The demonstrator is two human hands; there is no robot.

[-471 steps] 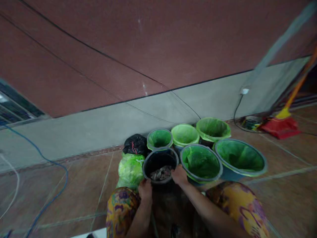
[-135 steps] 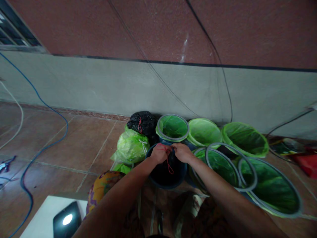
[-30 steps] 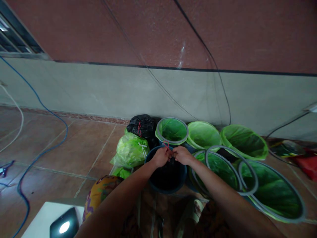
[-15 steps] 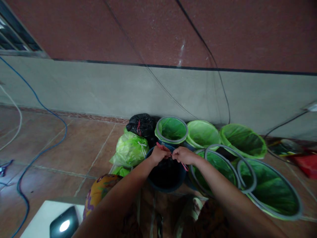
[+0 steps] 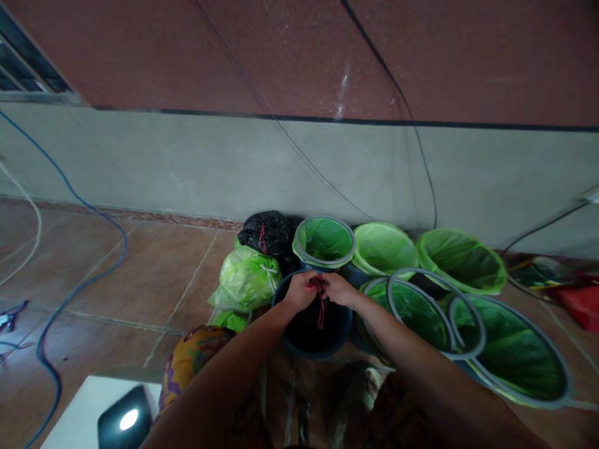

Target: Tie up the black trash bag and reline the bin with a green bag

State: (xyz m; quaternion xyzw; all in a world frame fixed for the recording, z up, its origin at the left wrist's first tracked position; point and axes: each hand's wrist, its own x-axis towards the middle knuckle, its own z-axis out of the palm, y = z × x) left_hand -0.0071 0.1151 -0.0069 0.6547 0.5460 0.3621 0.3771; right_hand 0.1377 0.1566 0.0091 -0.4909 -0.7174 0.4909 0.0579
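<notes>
My left hand [image 5: 299, 292] and my right hand [image 5: 339, 290] meet over a dark blue bin [image 5: 312, 355], fingers pinched close together. Between them is a red drawstring [image 5: 321, 315], whose loop hangs down below the fingers. Dark plastic shows at the fingertips; the bag's shape inside the bin is lost in shadow. To the left of my left hand sits a tied light-green bag [image 5: 246, 280] with a white string. Behind it rests a tied black bag [image 5: 266, 232] with a red string.
Green-lined bins stand around: one with a grey rim [image 5: 325, 241] behind, others to the right. A loose grey ring [image 5: 482, 330] lies across two right-hand bins. A white surface [image 5: 77, 411] holds a dark device [image 5: 122, 421]. A blue cable [image 5: 122, 249] crosses the floor; the wall [image 5: 187, 168] stands behind.
My hands have drawn closer together over the bin. The red drawstring, whose ends stuck out on both sides, now hangs in a loop between them.
</notes>
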